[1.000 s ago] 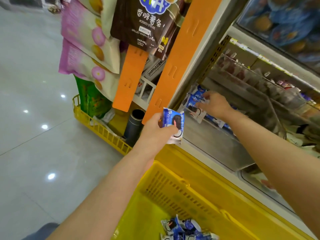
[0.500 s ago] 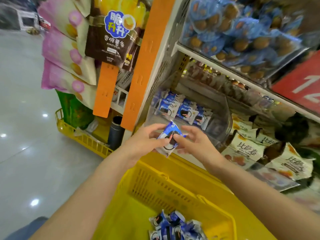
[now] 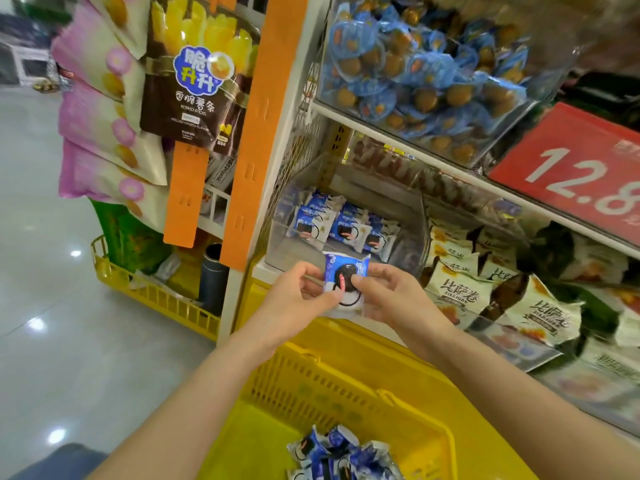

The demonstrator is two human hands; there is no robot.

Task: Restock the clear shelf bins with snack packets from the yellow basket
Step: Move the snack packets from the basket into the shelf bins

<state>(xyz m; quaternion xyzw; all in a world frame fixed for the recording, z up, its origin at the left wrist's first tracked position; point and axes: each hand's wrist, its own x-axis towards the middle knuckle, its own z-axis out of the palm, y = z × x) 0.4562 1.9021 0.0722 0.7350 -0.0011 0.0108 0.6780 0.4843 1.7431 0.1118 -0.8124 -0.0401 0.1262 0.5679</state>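
A blue-and-white snack packet [image 3: 345, 276] with a dark round cookie picture is held upright in front of the shelf. My left hand [image 3: 300, 299] pinches its left side and my right hand [image 3: 388, 296] pinches its right side. Just behind it stands a clear shelf bin [image 3: 410, 251] holding several matching packets [image 3: 341, 227] in a row at the back. Below my arms is the yellow basket [image 3: 341, 388], with several of the same packets [image 3: 341, 453] lying in its bottom.
An upper clear bin [image 3: 433, 69] is full of blue-wrapped round snacks, with a red price sign [image 3: 568, 168] beside it. White-and-brown packets [image 3: 485, 289] fill the bin to the right. Orange hanging strips [image 3: 266, 126] with snack bags and a low yellow rack [image 3: 152, 296] stand at left.
My right hand left the bin and came to the packet held by my left hand; both now hold it, turned face-up. The view rose toward the shelves.
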